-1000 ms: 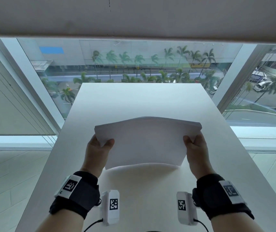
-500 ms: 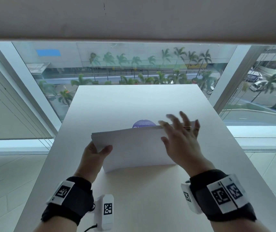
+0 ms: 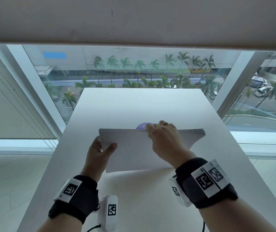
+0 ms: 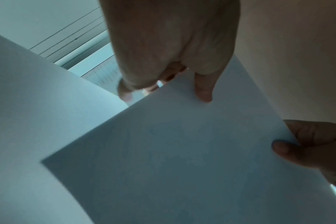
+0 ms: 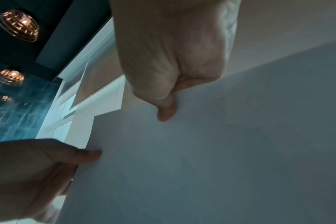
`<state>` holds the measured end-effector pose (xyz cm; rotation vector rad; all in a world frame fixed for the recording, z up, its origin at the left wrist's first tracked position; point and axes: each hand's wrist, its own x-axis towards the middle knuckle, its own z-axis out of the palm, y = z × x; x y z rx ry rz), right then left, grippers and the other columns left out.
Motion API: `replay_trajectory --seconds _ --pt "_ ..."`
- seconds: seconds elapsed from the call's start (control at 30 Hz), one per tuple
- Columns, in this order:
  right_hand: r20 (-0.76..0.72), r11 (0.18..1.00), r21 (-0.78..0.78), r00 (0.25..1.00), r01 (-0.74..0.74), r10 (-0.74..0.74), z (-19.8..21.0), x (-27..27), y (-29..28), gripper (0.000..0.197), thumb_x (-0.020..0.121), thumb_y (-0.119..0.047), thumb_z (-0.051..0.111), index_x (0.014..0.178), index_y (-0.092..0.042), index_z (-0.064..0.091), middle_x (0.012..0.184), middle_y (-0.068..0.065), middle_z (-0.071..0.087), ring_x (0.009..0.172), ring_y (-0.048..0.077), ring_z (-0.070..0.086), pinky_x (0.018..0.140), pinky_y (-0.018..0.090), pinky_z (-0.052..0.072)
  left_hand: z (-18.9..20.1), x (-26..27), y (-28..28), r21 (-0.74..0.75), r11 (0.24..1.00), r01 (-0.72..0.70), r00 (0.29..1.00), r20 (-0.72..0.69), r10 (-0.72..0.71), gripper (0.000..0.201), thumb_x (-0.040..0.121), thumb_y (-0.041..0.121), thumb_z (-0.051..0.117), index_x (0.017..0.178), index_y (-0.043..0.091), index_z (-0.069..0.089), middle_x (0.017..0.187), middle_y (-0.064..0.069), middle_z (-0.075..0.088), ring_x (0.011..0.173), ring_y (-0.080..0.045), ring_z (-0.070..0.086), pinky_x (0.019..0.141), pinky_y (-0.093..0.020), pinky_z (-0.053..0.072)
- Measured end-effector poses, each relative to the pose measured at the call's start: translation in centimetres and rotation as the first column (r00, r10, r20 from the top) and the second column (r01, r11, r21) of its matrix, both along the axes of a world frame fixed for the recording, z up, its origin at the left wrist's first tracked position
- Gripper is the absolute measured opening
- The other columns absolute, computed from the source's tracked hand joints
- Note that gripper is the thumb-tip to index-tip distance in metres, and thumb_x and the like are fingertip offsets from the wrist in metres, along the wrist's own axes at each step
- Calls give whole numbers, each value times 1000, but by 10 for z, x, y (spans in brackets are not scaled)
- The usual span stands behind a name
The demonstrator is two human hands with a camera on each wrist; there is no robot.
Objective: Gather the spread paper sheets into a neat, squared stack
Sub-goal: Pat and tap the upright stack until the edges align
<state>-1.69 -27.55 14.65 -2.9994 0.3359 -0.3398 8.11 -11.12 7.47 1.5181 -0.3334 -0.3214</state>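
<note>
Your left hand [image 3: 100, 152] pinches the paper stack [image 3: 133, 151] at its left edge, thumb on the near face and fingers curled behind. Your right hand [image 3: 164, 139] grips the stack's top edge, fingers hooked over the far side and thumb on the near face; a ring [image 3: 164, 123] sits on one finger. The stack stands on its bottom edge on the white table [image 3: 142, 104], leaning slightly, at the table's middle. At twelve o'clock, just behind the top edge, a purple round object [image 3: 141, 126] shows, mostly hidden by paper and fingers. Beyond it, windows [image 3: 133, 71] show palms and a street. At six o'clock, marker-tagged black wrist straps [image 3: 77, 195].
</note>
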Motion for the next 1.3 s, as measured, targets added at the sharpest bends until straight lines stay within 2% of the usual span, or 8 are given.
replay_trajectory --seconds 0.1,0.2,0.27,0.37,0.53,0.73,1.2,1.3 --pt "147 985 160 985 63 -87 9 -8 -10 15 83 2 48 91 -6 58 76 12 65 81 32 54 67 30 24 -3 8 6 257 915 -310 942 215 259 89 49 53 66 125 13 44 127 -11 49 121 -24 44 104 -32 36" --pt "200 905 408 955 121 -217 16 -11 -24 10 88 -6 47 81 -11 51 63 -1 43 72 25 37 61 31 19 0 12 8 184 900 -396 917 136 375 122 53 48 74 148 21 3 154 -10 19 141 -21 22 117 -43 18" --pt "209 794 598 937 105 -281 13 -11 -29 27 87 -5 48 66 -18 37 59 -2 36 65 24 34 58 32 27 5 11 3 -70 974 -217 976 -17 216 109 60 32 80 145 25 12 150 -6 34 134 -16 39 113 -36 28" --pt "275 597 802 873 22 -402 -5 -13 -31 14 86 1 47 74 -7 50 67 4 48 57 13 36 51 19 32 12 16 -4 -317 947 44 993 -93 -77 63 52 31 85 109 22 59 106 5 72 99 -11 65 89 -26 51" --pt "260 258 954 849 -152 -460 -50 -27 -37 44 87 10 40 87 -25 66 82 -9 70 83 12 61 77 23 48 16 19 -11 -239 968 80 996 -19 -87 28 59 14 72 86 19 66 77 11 75 75 -4 67 71 -18 52" --pt "192 118 981 892 -157 -408 -80 -45 -38 37 90 11 38 98 -17 62 86 -11 74 84 3 66 73 16 51 -3 5 -12 -112 989 94 995 -20 -97 26 64 12 64 89 20 64 75 15 74 73 0 66 68 -14 51" --pt "381 295 916 817 -272 -432 -37 -44 -41 37 88 8 46 95 -27 58 83 -17 70 80 0 62 75 15 49 22 6 -17 -43 998 55 989 140 -49 27 56 26 72 81 25 62 72 12 72 67 2 63 69 -18 51" --pt "425 465 862 786 -200 -450 -27 -43 -40 43 83 -7 52 114 -37 46 93 -20 54 83 0 49 80 20 41 22 9 -16 -33 998 60 988 145 -55 34 49 37 70 80 27 63 71 20 72 67 1 64 69 -19 52"
